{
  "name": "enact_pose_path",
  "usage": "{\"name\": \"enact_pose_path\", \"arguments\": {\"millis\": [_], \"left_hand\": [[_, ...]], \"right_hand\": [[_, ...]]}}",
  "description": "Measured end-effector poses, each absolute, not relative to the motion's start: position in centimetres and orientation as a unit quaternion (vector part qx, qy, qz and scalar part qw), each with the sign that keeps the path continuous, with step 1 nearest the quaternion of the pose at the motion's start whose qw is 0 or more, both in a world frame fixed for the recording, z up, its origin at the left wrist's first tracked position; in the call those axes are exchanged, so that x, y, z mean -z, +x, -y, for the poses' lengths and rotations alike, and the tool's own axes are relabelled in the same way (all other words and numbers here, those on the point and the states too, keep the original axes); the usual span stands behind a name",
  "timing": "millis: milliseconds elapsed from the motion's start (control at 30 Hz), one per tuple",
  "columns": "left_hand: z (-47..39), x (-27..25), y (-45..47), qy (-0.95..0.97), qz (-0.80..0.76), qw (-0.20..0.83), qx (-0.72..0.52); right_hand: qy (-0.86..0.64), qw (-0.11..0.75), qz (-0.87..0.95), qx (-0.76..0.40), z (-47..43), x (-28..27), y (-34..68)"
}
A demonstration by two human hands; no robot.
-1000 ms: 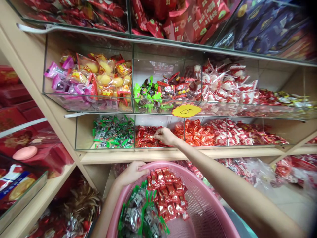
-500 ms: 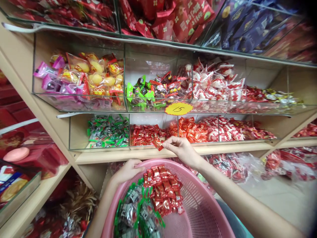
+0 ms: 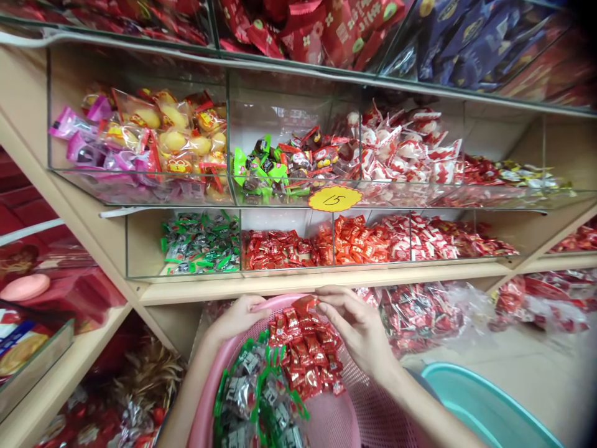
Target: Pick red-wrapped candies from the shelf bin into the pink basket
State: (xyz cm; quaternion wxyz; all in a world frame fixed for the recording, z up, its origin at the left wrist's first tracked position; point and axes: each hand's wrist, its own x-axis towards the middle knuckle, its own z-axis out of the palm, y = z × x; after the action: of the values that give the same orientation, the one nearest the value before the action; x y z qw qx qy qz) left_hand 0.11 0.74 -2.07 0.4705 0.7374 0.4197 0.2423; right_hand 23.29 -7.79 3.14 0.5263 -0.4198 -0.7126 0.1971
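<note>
change, large to small:
- shelf (image 3: 209,290): its red bin (image 3: 280,219) now has no hand at it.
- basket (image 3: 333,417): stays below the shelf. green packs (image 3: 242,398) lie left, red heap (image 3: 312,358) beside and touching them.
- basin (image 3: 485,404): more of it shows than half a second ago.
- right hand (image 3: 361,330): comes down from the bin's front edge to the basket's far part. thumb and fingers stand at the right end of a packet; cannot tell whether they pinch it or are letting go.
- left hand (image 3: 240,316): stays clamped on the basket's far-left rim, well apart from the packet; the hands are apart from each other.
- packet (image 3: 306,305): red, at the right fingertips, over the far end of the heap. contact with the heap unclear.
- judgement: the carry from bin to basket looks nearly complete, one piece at a time.

edges and room, large to small:
- shelf lip runs just beyond the basket's far rim; touching or not, cannot tell. little room to move the basket forward.
- bare basket floor right of the heap, partly hidden by the right forearm: open room.
- fingers sit below the lip, clear of the glass.
</note>
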Motion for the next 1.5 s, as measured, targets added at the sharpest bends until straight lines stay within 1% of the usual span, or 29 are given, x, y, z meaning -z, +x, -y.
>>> {"name": "enact_pose_path", "arguments": {"millis": [100, 200, 300, 400, 500, 667, 767, 933, 1133, 1300, 1500], "left_hand": [[-0.6, 2.0, 0.1, 0.739, -0.419, 0.469, -0.241], [-0.6, 1.8, 0.1, 0.748, -0.423, 0.448, -0.246], [-0.6, 1.8, 0.1, 0.745, -0.423, 0.452, -0.247], [-0.6, 1.9, 0.2, 0.739, -0.426, 0.465, -0.239], [-0.6, 1.9, 0.2, 0.740, -0.426, 0.464, -0.236], [-0.4, 1.5, 0.2, 0.746, -0.428, 0.453, -0.237], [-0.3, 1.3, 0.3, 0.745, -0.437, 0.443, -0.239], [-0.3, 1.4, 0.3, 0.739, -0.434, 0.456, -0.240], [-0.4, 1.5, 0.4, 0.737, -0.436, 0.457, -0.240], [-0.3, 1.5, 0.3, 0.732, -0.437, 0.463, -0.243], [-0.2, 1.3, 0.3, 0.730, -0.431, 0.471, -0.242]], "right_hand": [[-0.387, 0.520, 0.755, -0.102, 8.4, -2.4, 23.7], [-0.360, 0.510, 0.780, -0.045, 8.7, -2.1, 24.1], [-0.357, 0.506, 0.785, -0.023, 8.8, -1.9, 24.4], [-0.358, 0.501, 0.787, -0.025, 8.7, -1.7, 24.6], [-0.390, 0.494, 0.774, -0.070, 8.6, -1.3, 24.7], [-0.470, 0.491, 0.685, -0.263, 8.6, -0.3, 25.0], [-0.484, 0.493, 0.643, -0.331, 8.6, 0.3, 25.4], [-0.495, 0.510, 0.584, -0.391, 8.5, 1.3, 26.2], [-0.506, 0.500, 0.585, -0.390, 8.1, 1.8, 25.4], [-0.510, 0.521, 0.548, -0.410, 7.3, 2.4, 25.2], [-0.483, 0.576, 0.408, -0.518, 7.8, 2.1, 26.2]]}}
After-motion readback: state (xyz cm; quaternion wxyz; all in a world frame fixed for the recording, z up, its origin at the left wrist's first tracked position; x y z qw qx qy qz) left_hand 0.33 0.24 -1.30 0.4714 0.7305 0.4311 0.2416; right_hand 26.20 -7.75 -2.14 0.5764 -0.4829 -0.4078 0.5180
